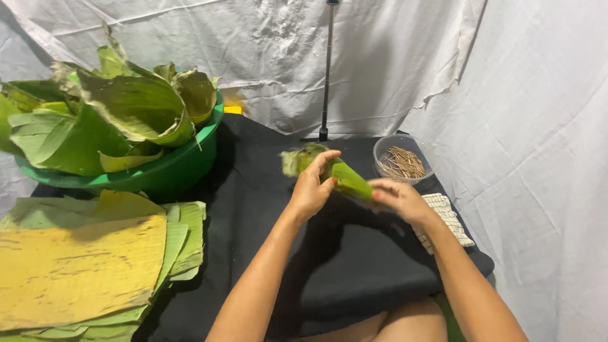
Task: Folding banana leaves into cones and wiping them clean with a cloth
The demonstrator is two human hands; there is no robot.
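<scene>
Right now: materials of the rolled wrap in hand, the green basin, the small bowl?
Rolled wrap: fresh banana-type leaf, glossy green, veined, held by left hand and right hand. Green basin: likely plastic, smooth uniform sheen. Small bowl: clear, plastic or glass, cannot tell; thin brown sticks show through.

- Black cloth (354, 266): the stretch just near of the hands lies bare, giving open room between the two forearms and out to the cloth's near edge.
- Left of that bare stretch, a stack of flat leaves (82, 266) covers the cloth's left side.
- Beyond the stack, a green basin (171, 171) heaped with leaves blocks the far left corner.
- Far right on the cloth stands a clear bowl of sticks (403, 161), a folded checked cloth (446, 218) just near of it.
- A thin black stand (327, 76) rises at the cloth's far edge, with bare cloth between it and the basin.
</scene>
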